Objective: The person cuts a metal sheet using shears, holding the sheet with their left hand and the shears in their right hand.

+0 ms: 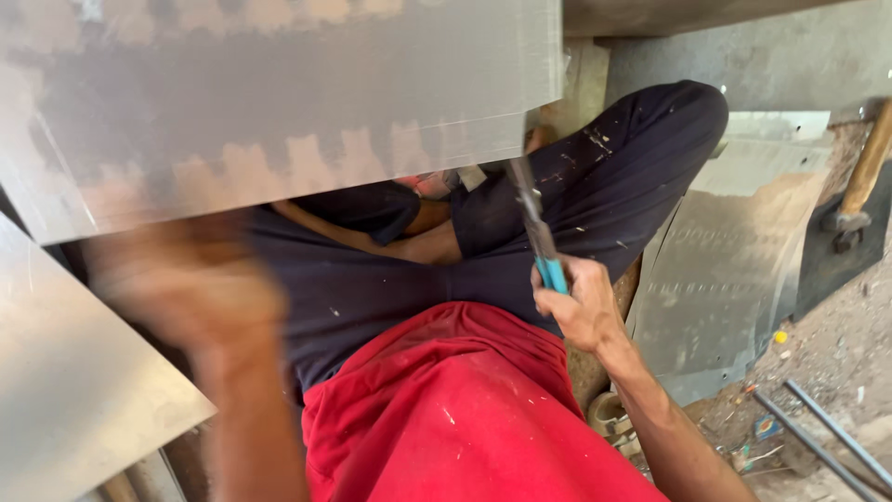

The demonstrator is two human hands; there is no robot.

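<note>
A large grey metal sheet (279, 102) is held up in front of me, above my crossed legs in dark trousers. My right hand (581, 302) grips the blue handles of metal snips (534, 218), whose blades reach up to the sheet's lower right corner. My left hand (186, 288) is blurred, low on the left under the sheet's lower edge; whether it holds the sheet is unclear. A red shirt fills the bottom middle.
Another metal sheet (65, 381) lies at lower left. Cut sheet pieces (725, 270) lean at the right. A hammer with a wooden handle (859, 186) rests at far right. Thin dark rods (827, 437) and scraps lie on the dirt floor.
</note>
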